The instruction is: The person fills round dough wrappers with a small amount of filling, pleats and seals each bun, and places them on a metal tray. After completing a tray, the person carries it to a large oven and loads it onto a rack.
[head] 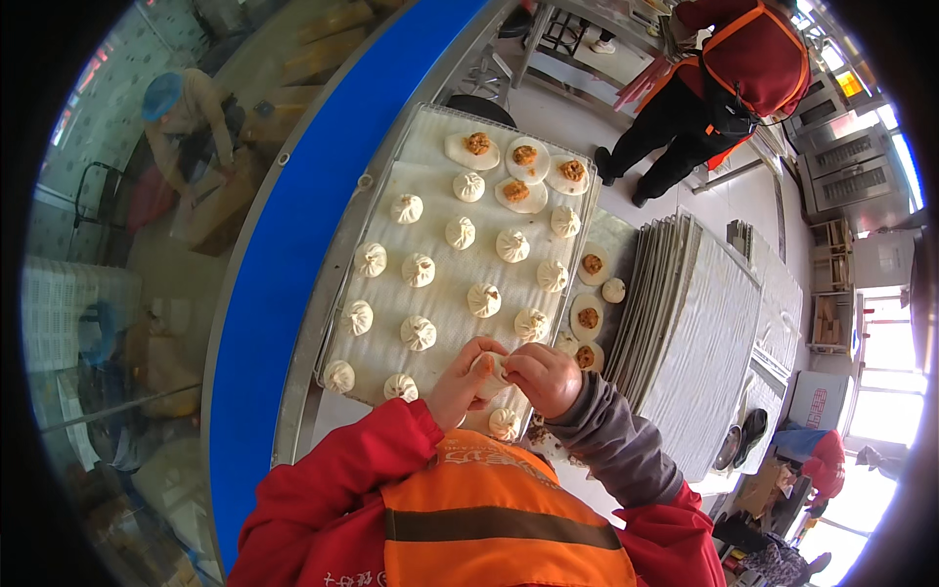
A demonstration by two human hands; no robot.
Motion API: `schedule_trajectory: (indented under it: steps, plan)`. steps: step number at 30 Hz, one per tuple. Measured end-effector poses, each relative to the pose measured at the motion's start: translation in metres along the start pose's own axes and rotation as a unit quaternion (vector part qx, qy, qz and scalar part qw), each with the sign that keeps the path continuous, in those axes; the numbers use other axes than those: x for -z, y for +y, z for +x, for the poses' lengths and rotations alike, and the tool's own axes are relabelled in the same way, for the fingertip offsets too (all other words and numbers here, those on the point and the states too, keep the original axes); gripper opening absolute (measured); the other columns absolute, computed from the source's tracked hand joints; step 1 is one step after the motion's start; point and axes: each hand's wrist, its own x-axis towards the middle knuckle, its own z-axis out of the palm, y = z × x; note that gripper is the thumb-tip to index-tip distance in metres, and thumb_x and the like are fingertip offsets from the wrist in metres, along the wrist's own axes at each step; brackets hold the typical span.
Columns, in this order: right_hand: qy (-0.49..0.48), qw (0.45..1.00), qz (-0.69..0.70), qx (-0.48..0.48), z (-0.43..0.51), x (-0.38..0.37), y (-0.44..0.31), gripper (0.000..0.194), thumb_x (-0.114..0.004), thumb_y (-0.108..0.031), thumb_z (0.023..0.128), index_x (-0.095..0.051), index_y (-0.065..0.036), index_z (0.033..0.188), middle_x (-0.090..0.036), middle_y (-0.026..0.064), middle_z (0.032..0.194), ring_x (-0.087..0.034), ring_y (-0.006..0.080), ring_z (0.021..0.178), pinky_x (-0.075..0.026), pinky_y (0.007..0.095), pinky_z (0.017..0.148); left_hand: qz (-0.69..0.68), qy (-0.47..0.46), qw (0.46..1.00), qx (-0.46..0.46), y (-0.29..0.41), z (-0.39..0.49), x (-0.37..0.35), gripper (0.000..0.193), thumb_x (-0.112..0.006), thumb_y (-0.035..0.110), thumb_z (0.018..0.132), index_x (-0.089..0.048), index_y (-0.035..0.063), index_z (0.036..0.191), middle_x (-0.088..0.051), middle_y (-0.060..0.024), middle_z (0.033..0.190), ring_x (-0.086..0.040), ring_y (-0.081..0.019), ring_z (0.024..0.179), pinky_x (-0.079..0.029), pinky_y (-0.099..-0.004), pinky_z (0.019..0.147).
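Between my two hands is a dough bun (pixel 490 383), held above the near end of a lined wire tray (pixel 440 301). My left hand (pixel 462 378) cups it from the left, while the fingers of my right hand (pixel 541 376) pinch its edge. Pleated buns (pixel 418 270) sit spaced out in rows over the tray. At its far end lie several flat dough rounds (pixel 469 156), each topped with orange-brown filling (pixel 524 155). More filled rounds (pixel 587 317) and a pleated bun (pixel 613 290) rest on a surface just right of the tray.
Stacked metal trays (pixel 682 308) stand to the right. A blue band (pixel 293 242) and glass panel run along the left; a person in a blue cap (pixel 163 95) shows beyond it. Another person (pixel 697 103) stands at the far right. A black round stool (pixel 480 110) is behind the tray.
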Motion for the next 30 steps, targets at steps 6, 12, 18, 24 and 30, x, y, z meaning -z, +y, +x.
schedule_trajectory:
  steps: [6,12,18,24,30]
  plan:
    - [-0.036,0.999,-0.019,0.013,-0.002,0.001,-0.002,0.019,-0.068,-0.004,0.072,-0.063,-0.004,0.090,-0.063,0.0091,0.082,-0.065,0.0271,0.071,-0.054,0.0334,0.062,-0.039,-0.075,0.994,0.068,-0.003,0.005,0.015,0.052,-0.035,0.059,0.102,-0.052,0.0117,0.115,-0.053,-0.0002,0.075,-0.043,-0.0066,0.052,-0.031,-0.0219,0.045]
    - [-0.005,0.995,0.072,-0.061,-0.010,-0.009,0.001,0.011,-0.069,-0.001,0.077,-0.064,-0.003,0.087,-0.063,0.0098,0.081,-0.066,0.0275,0.069,-0.054,0.0337,0.061,0.116,-0.022,0.993,0.022,-0.006,-0.001,0.019,0.051,-0.037,0.055,0.103,-0.051,0.0104,0.123,-0.060,-0.0041,0.090,-0.052,-0.0088,0.061,-0.040,-0.0222,0.050]
    - [0.001,0.991,0.097,-0.094,-0.017,-0.014,-0.004,0.013,-0.069,0.003,0.081,-0.063,-0.001,0.091,-0.065,0.0129,0.084,-0.067,0.0293,0.071,-0.053,0.0340,0.063,0.219,0.033,0.971,-0.093,-0.012,-0.006,0.009,0.053,-0.039,0.055,0.102,-0.058,0.0075,0.118,-0.065,-0.0055,0.087,-0.059,-0.0119,0.060,-0.046,-0.0238,0.050]
    - [-0.031,0.993,0.086,-0.075,-0.012,-0.008,-0.008,0.015,-0.069,0.003,0.081,-0.061,0.000,0.093,-0.064,0.0129,0.083,-0.066,0.0295,0.070,-0.054,0.0342,0.062,0.072,0.020,0.994,0.083,-0.003,0.000,0.010,0.062,-0.036,0.065,0.099,-0.060,0.0081,0.102,-0.064,-0.0049,0.080,-0.057,-0.0120,0.055,-0.039,-0.0237,0.042]
    - [-0.042,0.988,0.127,-0.075,-0.015,-0.004,-0.003,0.015,-0.070,0.001,0.080,-0.061,-0.001,0.092,-0.062,0.0113,0.082,-0.065,0.0286,0.070,-0.054,0.0342,0.063,-0.136,0.033,0.967,0.215,-0.009,0.006,0.005,0.068,-0.041,0.075,0.090,-0.056,0.0096,0.102,-0.059,-0.0032,0.073,-0.060,-0.0159,0.056,-0.039,-0.0254,0.042]
